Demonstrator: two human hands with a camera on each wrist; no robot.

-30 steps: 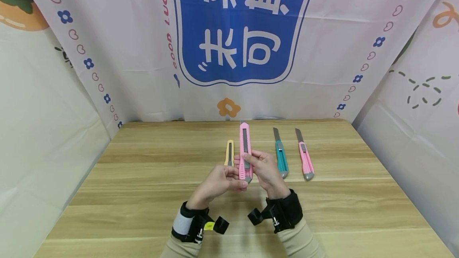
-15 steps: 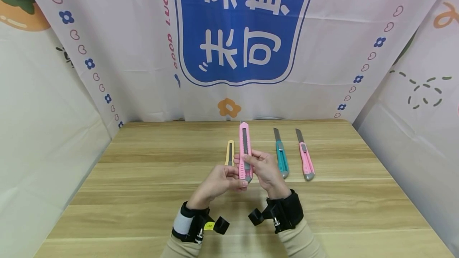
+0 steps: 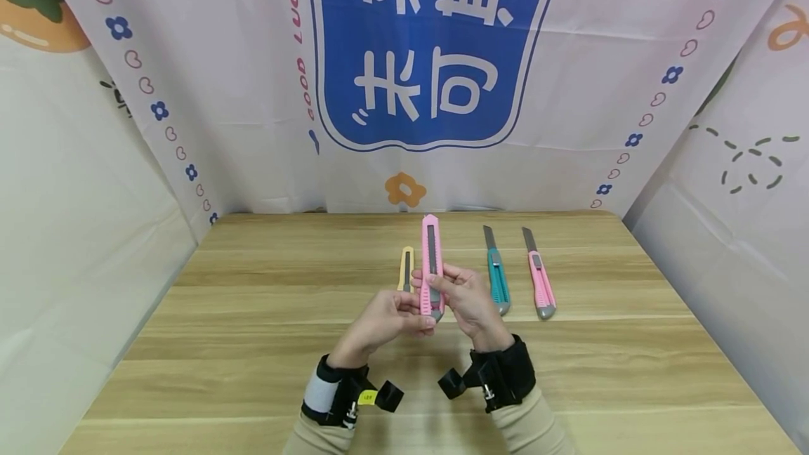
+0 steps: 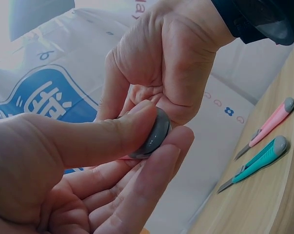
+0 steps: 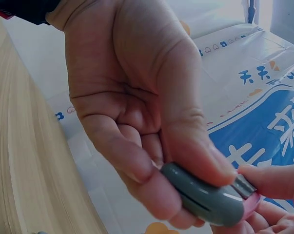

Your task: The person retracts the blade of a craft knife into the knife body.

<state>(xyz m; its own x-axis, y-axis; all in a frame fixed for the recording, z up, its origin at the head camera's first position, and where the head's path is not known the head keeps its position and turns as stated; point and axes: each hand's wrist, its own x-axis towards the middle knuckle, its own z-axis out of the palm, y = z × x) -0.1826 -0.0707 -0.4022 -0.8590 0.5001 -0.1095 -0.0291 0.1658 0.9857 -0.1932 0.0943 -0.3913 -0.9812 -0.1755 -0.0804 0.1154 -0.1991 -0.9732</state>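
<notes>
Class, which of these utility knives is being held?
The left pink knife, pinched by the left hand and right hand; the yellow knife, teal knife and right pink knife lie on the table.

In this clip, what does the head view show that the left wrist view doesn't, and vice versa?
Head only: the yellow cutter, the slotted face of the held pink cutter and the beige sleeves.

Left wrist only: the inner palm of the left hand, and a near end-on look at the held cutter's grey end.

Both: the left hand and right hand holding that cutter, plus the teal cutter and second pink cutter on the table, blades out.
</notes>
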